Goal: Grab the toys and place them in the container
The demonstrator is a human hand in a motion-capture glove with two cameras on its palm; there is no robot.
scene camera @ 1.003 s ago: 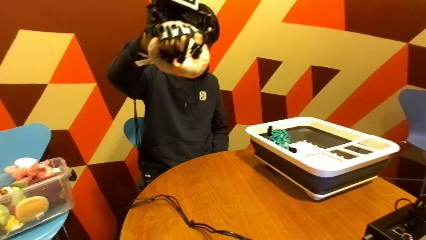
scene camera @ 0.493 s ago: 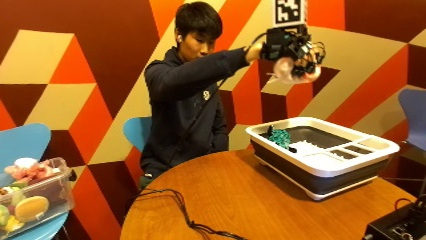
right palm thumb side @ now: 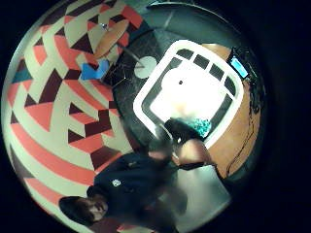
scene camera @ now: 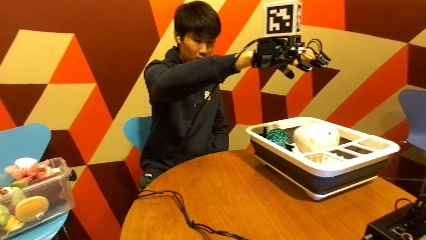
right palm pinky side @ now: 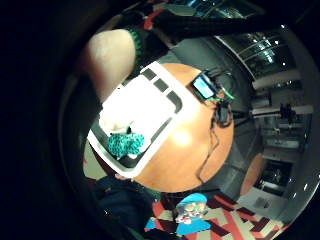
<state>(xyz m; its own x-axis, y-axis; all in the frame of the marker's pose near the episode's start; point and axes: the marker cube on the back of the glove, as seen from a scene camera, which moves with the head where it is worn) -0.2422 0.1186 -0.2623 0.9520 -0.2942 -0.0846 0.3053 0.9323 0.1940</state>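
Observation:
In the outside view my gloved right hand (scene camera: 287, 54) is held high above the white, dark-walled container (scene camera: 319, 172) on the round wooden table (scene camera: 233, 200). Its fingers are spread and hold nothing. A cream, egg-shaped toy (scene camera: 316, 136) sits in the container's big compartment, beside a teal toy (scene camera: 279, 136). Both palm views look straight down on the container (right palm pinky side: 150, 150) (right palm thumb side: 146, 92), with the teal toy (right palm pinky side: 124, 144) (right palm thumb side: 200, 127) at one end. A pale blurred shape near the little finger side camera cannot be identified.
A clear box of toys (scene camera: 26, 192) stands on a blue chair at the far left. A black cable (scene camera: 186, 217) trails over the table's front, and a black device (scene camera: 399, 226) sits at its right corner. Another blue chair (scene camera: 416, 110) stands to the right.
My hand swung from in front of the face to high over the container and let go of the cream toy, which now lies in the container.

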